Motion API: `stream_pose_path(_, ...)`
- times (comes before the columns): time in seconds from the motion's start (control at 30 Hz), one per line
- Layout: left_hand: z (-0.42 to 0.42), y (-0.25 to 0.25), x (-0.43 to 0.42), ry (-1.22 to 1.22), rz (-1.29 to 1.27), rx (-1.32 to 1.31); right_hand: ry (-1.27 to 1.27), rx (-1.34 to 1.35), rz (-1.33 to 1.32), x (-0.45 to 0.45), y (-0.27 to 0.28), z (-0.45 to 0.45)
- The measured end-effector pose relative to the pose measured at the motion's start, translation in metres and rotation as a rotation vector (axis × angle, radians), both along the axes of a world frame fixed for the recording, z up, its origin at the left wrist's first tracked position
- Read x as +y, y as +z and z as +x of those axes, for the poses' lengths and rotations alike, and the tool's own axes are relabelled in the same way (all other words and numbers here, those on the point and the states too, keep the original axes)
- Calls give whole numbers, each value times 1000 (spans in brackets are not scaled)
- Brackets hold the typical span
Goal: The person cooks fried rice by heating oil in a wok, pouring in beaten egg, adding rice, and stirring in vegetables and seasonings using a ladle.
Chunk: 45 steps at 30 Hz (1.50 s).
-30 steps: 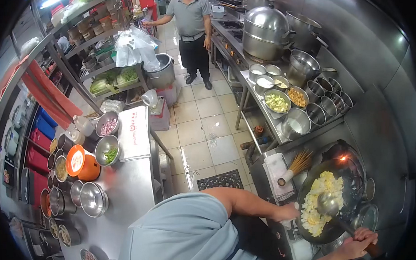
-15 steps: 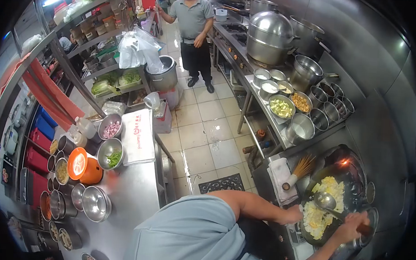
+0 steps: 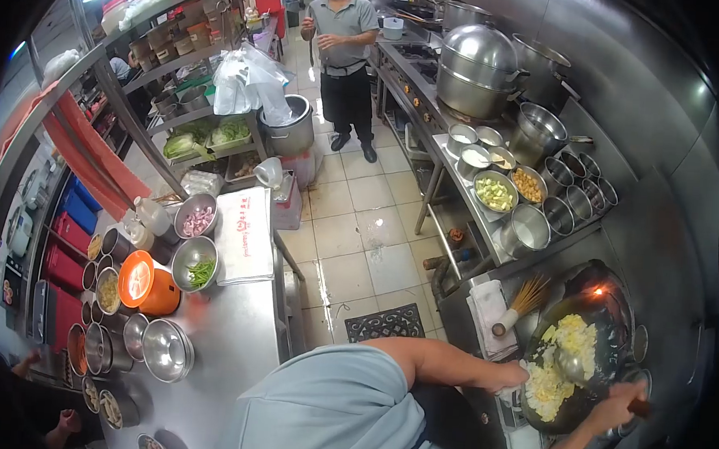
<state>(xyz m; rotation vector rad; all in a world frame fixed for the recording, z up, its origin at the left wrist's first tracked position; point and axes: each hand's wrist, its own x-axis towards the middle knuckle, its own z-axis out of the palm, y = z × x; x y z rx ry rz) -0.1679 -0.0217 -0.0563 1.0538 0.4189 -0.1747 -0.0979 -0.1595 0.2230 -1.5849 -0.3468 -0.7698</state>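
Note:
My right hand is closed around the wooden handle of a metal ladle, whose bowl rests among pale rice mixed with yellow egg. The food lies in a large dark wok, with an orange flame glowing at its far side. At the wok's left edge my left hand is closed, gripping the rim with what looks like a white cloth at the fingers. A bamboo brush and a folded white towel lie beyond that hand, left of the wok.
Metal bowls of diced green vegetable and orange pieces stand on the counter beyond. A steamer pot sits farther back. Behind me is a steel table with bowls. A co-worker stands in the aisle; another person's hand shows lower left.
My right hand has shifted the ladle slightly and tilted its bowl within the rice. The co-worker has brought both hands up in front. Another person's arms have appeared at lower left.

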Motion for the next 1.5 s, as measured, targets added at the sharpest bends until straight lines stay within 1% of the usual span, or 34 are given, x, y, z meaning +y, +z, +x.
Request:
stream_pose_path(0.03, 3, -1, 1, 22, 21, -18, 75, 8, 182, 8, 23, -24)
stream_pose_path(0.1, -12, 24, 10, -24, 29, 43, 139, 4, 144, -28, 43, -32)
stream_pose_path(0.13, -18, 34, 14, -47, 34, 72, 171, 1, 127, -45, 41, -32)
stream_pose_path(0.17, -17, 35, 12, -41, 65, 69, 134, 63, 187, -51, 33, -28)
stream_pose_path(0.2, -13, 31, 8, -34, 97, 63, 120, 81, 172, -43, 20, -29)
stream_pose_path(0.27, -19, 50, 14, -22, 141, 68, 95, 110, 148, -24, -5, -27)
stream_pose_path(0.3, -43, 93, 25, -18, 148, 86, 145, 54, 76, -22, -3, -25)
stream_pose_path(0.33, -58, 118, 31, -19, 156, 105, -12, -94, -106, -35, -3, -15)
stream_pose_path(0.37, -50, 105, 26, -18, 176, 84, -164, -247, -289, -53, 6, 3)
stream_pose_path(0.43, -27, 60, 17, -17, 219, 53, 65, 80, 140, -65, 43, 2)
stream_pose_path(0.5, -23, 52, 17, -41, 247, 114, 81, -46, 233, -68, 42, 2)
stream_pose_path(0.53, -23, 53, 17, -52, 260, 142, 90, -112, 276, -72, 40, 5)
stream_pose_path(0.57, -22, 54, 17, -30, 283, 163, -6, -176, 163, -66, 25, 14)
stream_pose_path(0.6, -24, 57, 16, -6, 305, 184, -99, -240, 50, -55, -4, 31)
stream_pose_path(0.63, -27, 60, 15, 18, 326, 207, -95, -193, 52, -53, -10, 34)
stream_pose_path(0.67, -34, 68, 18, 16, 304, 169, -91, -146, 53, -50, -17, 38)
stream_pose_path(0.73, -50, 93, 29, 8, 268, 91, 108, 162, 295, -32, 9, 24)
stream_pose_path(0.77, -42, 80, 24, 26, 284, 94, 146, 141, 294, -18, 27, 6)
stream_pose_path(0.8, -30, 60, 19, 45, 301, 100, 184, 74, 319, -11, 29, 1)
stream_pose_path(0.87, -30, 55, 17, 42, 313, 92, 256, -58, 364, -3, 25, -3)
stream_pose_path(0.93, -47, 85, 29, 6, 302, 56, 186, -55, 288, 20, 10, 3)
stream_pose_path(0.97, -50, 90, 28, 21, 304, 52, 155, -56, 251, 29, 6, 6)
stream_pose_path(1.03, -52, 96, 29, 60, 309, 45, 205, 68, 230, 27, 23, 20)
stream_pose_path(1.07, -45, 81, 26, 28, 267, 34, 223, 134, 220, 20, 31, 29)
stream_pose_path(1.1, -32, 58, 22, -6, 223, 21, 249, 141, 230, 9, 39, 36)
stream_pose_path(1.17, -28, 55, 25, -52, 103, 27, 136, -5, 191, 13, 56, 26)
stream_pose_path(1.2, -37, 74, 32, -74, 24, 47, 76, -74, 171, 14, 58, 21)
stream_pose_path(1.23, -45, 85, 34, -101, -54, 69, 29, -128, 120, 11, 47, 29)
stream_pose_path(1.27, -44, 81, 32, -127, -97, 100, -19, -187, 70, 7, 29, 45)
stream_pose_path(1.33, -30, 61, 29, -170, -183, 152, -5, -118, 79, 5, 25, 53)
stream_pose_path(1.37, -19, 39, 24, -179, -131, 138, 57, 11, 140, 10, 30, 51)
stream_pose_path(1.4, -17, 41, 26, -184, -36, 136, 118, 143, 200, 14, 35, 51)
stream_pose_path(1.47, -23, 52, 31, -206, 152, 139, 173, 124, 218, 9, 51, 48)
stream_pose_path(1.5, -38, 77, 37, -147, 228, 113, 186, 100, 244, 12, 57, 37)
